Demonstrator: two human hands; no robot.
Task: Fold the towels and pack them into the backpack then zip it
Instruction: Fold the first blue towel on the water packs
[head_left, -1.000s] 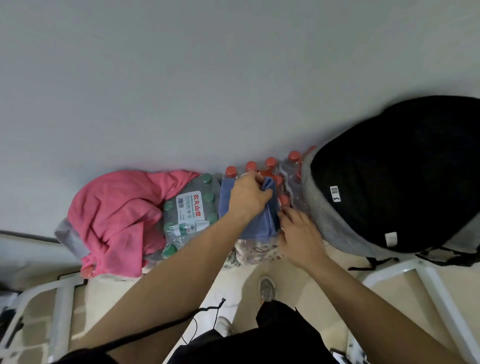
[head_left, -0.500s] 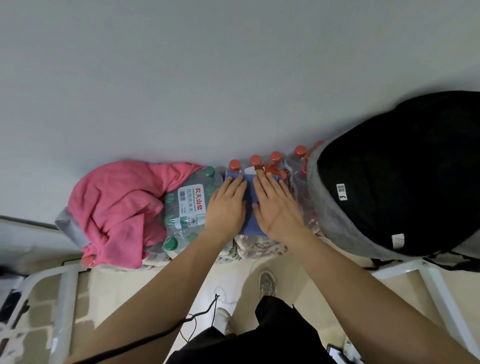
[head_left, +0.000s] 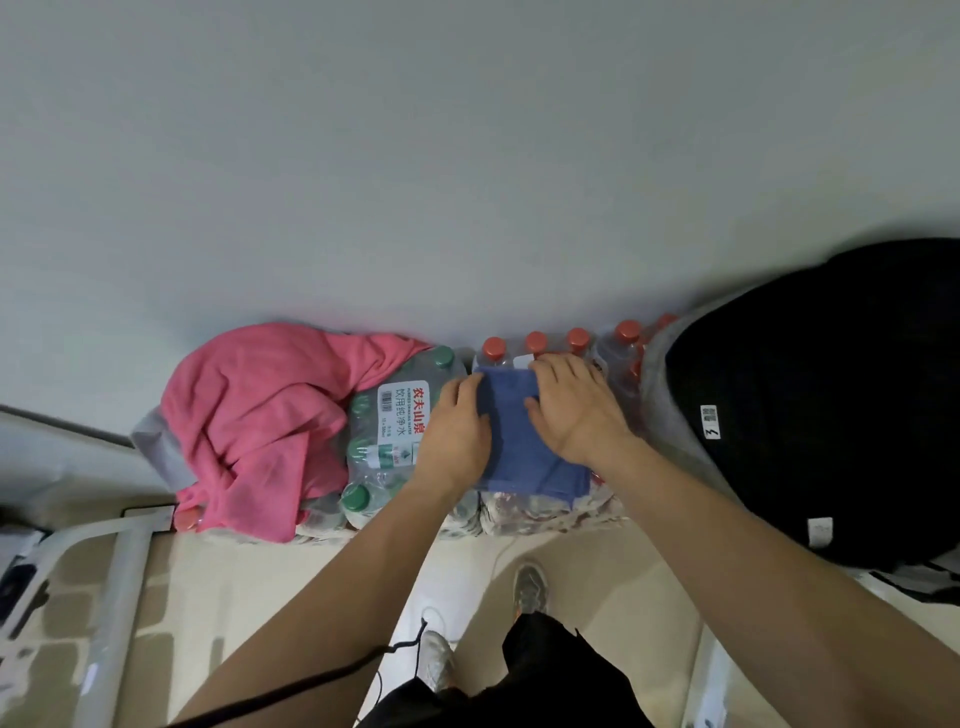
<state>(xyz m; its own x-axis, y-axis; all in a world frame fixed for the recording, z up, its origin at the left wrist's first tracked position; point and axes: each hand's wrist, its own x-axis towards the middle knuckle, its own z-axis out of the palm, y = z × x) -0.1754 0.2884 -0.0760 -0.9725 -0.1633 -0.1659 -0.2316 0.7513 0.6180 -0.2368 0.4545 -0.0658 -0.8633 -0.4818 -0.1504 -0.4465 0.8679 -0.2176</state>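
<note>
Evidently smoothing: the left hand (head_left: 457, 434) and right hand (head_left: 577, 410) lie flat, grip fully slack, pressing the folded blue towel (head_left: 519, 447) onto the red-capped bottle pack (head_left: 543, 513), probably setting creases before the black backpack (head_left: 810, 415) alongside takes it.

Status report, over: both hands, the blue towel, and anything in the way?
Left hand and right hand flat on blue towel. Towel folded, lying on bottle pack. Pink towel not yet folded. Nothing between towel and backpack but bottle caps.
</note>
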